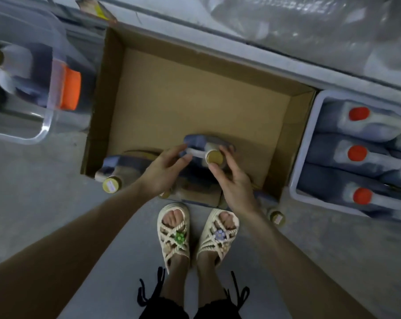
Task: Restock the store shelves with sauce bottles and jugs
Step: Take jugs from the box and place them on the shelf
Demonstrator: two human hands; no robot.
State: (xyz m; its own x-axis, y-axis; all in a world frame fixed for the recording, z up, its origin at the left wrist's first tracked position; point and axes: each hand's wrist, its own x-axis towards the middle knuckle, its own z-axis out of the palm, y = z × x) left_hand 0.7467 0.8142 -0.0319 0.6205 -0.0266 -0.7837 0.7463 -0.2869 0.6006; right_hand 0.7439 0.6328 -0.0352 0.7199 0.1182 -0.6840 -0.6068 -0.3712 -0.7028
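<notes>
Over the cardboard box (194,88), left hand (165,171) touches jug (194,141), right hand (234,180) pinches cap (215,157).

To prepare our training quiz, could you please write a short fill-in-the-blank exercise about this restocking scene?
The jug between the left hand and right hand has a ____ cap.
It stands in a ____ box.
The jugs in the tub on the right have ____ caps.
Missing words: gold, cardboard, red.
</notes>
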